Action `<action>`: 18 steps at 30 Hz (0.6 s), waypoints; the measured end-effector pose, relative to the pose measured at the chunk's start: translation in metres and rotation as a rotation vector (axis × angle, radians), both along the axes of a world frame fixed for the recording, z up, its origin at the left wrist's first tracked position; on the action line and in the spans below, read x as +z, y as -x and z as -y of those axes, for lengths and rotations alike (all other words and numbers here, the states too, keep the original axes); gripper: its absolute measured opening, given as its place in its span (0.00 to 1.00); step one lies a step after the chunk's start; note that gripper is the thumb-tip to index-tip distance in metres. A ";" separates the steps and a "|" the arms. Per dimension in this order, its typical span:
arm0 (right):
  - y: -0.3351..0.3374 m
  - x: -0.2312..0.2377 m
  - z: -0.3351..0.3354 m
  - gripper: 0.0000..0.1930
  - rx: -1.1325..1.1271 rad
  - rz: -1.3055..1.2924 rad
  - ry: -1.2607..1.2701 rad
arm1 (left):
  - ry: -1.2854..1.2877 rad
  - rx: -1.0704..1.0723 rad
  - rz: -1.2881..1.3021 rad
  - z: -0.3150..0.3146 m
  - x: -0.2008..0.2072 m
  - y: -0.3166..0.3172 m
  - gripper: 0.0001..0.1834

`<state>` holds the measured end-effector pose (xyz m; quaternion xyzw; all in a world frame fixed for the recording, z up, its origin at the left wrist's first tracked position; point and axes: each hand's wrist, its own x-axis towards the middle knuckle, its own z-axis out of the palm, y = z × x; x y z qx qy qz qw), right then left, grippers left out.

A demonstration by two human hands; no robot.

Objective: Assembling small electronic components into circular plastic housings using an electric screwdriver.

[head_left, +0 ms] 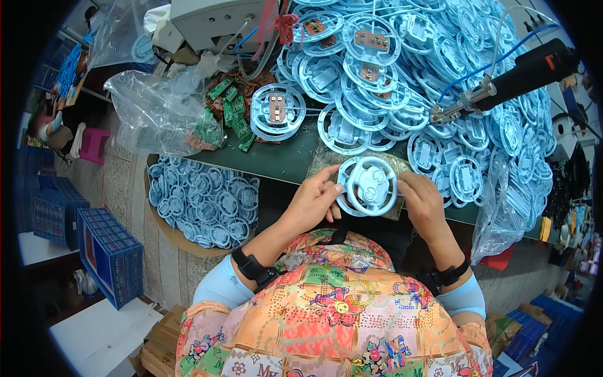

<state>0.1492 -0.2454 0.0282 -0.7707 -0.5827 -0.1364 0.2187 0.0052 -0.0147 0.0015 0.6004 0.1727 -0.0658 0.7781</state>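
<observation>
A light-blue plastic toy steering wheel (375,186) is between my hands at the table's near edge, over a small mat (319,164). It looks like a wheel-shaped piece against a round ring-shaped one. My left hand (316,196) pinches its left rim, the thumb on top. My right hand (422,200) holds the right rim with bent fingers; the fingertips are partly hidden. Just beyond, a similar round blue part (277,112) lies on the green tabletop (256,164) with a brown circuit board on it.
Blue round parts (433,56) are heaped across the back and right. A black powered screwdriver (521,78) slants in from the right. Green circuit boards (235,114) lie beside a clear plastic bag (151,119). A container of blue parts (204,201) stands lower left; blue crates (110,254) are beyond it.
</observation>
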 end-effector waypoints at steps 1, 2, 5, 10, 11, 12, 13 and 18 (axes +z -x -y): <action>-0.001 -0.002 0.004 0.15 -0.072 -0.032 0.015 | 0.004 0.006 0.001 0.000 0.001 0.000 0.25; 0.000 -0.007 0.011 0.27 -0.106 -0.193 0.047 | 0.001 0.005 -0.002 0.000 0.002 -0.001 0.25; 0.022 0.028 -0.031 0.44 -0.138 -0.515 0.076 | 0.023 0.027 -0.009 0.000 -0.001 0.001 0.25; 0.018 0.014 -0.040 0.53 -0.019 -0.552 0.156 | 0.046 0.025 0.004 -0.001 0.002 -0.004 0.24; 0.018 0.016 -0.041 0.52 -0.014 -0.576 0.146 | 0.026 -0.006 0.020 -0.002 0.002 -0.004 0.24; 0.017 0.017 -0.042 0.52 0.009 -0.594 0.138 | 0.007 -0.040 0.036 -0.002 0.001 -0.005 0.24; 0.017 0.016 -0.043 0.52 0.014 -0.594 0.144 | 0.011 -0.034 0.036 -0.002 0.001 -0.005 0.24; 0.015 0.006 -0.047 0.53 0.076 -0.619 0.169 | 0.052 -0.054 0.038 -0.004 0.000 -0.006 0.24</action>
